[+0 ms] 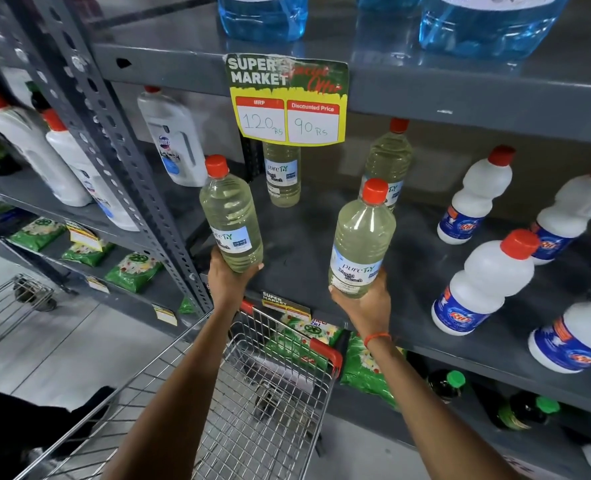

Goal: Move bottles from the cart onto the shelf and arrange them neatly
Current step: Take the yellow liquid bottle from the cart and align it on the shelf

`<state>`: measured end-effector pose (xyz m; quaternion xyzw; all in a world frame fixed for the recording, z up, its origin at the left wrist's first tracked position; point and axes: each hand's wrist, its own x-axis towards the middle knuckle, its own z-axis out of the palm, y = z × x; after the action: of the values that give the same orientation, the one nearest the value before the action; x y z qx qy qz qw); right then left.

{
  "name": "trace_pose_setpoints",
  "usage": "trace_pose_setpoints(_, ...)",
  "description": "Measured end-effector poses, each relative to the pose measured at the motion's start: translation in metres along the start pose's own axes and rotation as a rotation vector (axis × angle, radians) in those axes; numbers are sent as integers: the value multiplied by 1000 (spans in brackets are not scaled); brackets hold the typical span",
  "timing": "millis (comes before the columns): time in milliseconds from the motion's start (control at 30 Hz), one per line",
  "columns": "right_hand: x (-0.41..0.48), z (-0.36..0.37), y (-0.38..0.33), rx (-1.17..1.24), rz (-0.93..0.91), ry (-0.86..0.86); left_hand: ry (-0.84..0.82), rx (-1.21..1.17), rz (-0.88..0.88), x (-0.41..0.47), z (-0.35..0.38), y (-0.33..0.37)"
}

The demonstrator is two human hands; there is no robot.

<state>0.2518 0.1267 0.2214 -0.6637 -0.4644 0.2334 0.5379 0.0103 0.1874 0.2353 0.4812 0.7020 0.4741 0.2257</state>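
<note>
My left hand (226, 282) grips the base of a clear bottle of pale yellow liquid with a red cap (230, 216), held upright at the front left of the grey shelf (297, 251). My right hand (363, 303) holds a second such bottle (361, 244) by its base, upright over the shelf's front edge. Two more of the same bottles stand further back on the shelf, one behind the price tag (282, 174) and one to the right (389, 161). The wire cart (252, 403) below my arms looks empty.
White bottles with red caps and blue labels (477, 282) fill the shelf's right side. A white jug (173, 140) stands at the back left. A yellow price tag (289, 102) hangs from the upper shelf edge, with blue liquid containers (488, 22) above. Green packets (366, 365) lie below.
</note>
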Motion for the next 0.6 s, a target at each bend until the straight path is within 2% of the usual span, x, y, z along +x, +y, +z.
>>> trace_pose_setpoints(600,-2,-1,-2,-40,23,-8,-17,13,42,-2,-4,-1)
